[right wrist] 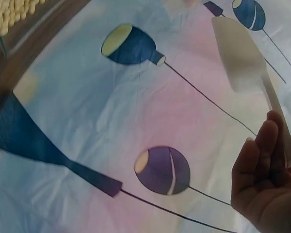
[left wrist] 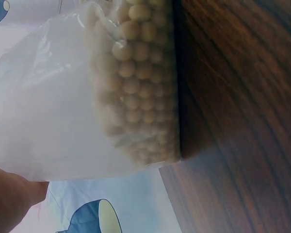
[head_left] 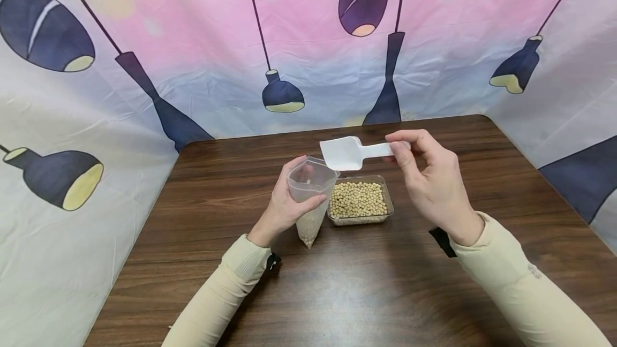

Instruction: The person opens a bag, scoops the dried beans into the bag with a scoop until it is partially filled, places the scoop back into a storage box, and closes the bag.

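- Left hand (head_left: pixel 281 206): curled round a clear plastic bag (head_left: pixel 312 223), its mouth spread wide, just left of the container (head_left: pixel 389 209); whether the bag's base touches the desk (head_left: pixel 217 189) is unclear.
- Right hand (head_left: pixel 434 183): pinches the handle of a white scoop (head_left: pixel 347 154); blade by the bag's mouth, no beans visible on it.
- Container: clear, about midway between the desk's left and right edges, filled with pale beans (head_left: pixel 359 200).
- Progress, as judged: bag part-filled, beans at its bottom; plenty remain in the container.
- Desk: dark wood grain, rounded far corners.
- Room: pastel cloth (head_left: pixel 207 25) beyond the far edge, printed with dark lamps (head_left: pixel 283 93).
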Motion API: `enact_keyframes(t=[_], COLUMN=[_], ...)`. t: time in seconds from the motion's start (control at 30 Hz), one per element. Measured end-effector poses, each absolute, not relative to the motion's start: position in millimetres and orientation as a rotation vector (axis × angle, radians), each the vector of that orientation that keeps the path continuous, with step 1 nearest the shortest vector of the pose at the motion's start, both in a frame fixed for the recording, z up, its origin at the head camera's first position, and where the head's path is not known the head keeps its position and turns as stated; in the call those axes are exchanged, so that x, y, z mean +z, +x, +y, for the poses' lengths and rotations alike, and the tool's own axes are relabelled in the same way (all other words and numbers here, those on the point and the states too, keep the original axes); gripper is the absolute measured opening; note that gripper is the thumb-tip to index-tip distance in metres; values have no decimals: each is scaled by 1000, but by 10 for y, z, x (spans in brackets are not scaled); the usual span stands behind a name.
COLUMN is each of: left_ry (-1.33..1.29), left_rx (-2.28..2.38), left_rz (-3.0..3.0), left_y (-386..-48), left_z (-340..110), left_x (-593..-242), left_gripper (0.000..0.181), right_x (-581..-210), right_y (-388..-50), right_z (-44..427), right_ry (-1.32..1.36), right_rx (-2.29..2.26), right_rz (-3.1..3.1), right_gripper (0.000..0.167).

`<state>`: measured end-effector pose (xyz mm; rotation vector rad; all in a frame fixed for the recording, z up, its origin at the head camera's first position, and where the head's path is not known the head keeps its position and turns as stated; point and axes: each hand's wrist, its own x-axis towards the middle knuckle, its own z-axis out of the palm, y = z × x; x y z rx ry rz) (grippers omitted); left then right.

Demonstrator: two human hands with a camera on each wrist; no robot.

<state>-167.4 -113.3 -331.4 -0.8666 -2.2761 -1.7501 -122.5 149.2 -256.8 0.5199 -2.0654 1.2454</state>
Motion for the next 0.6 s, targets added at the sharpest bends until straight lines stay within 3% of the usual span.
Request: enact_keyframes(t=[0.27, 0.6], left_ry=[-869, -872], left_rx=[-1771, -1761], left_rz=[-2248, -2255], left_y=[-1686, -1690], left_z=[-1143, -1127], left_x=[-3326, -3335], left_gripper=[78, 78], right_x=[-2573, -2984], right_y=[-1229, -1387], right_z=[1641, 1660], right_ry=[406, 387], right_rx=[809, 575], right_rz=[-2231, -2603], right_gripper=[15, 14])
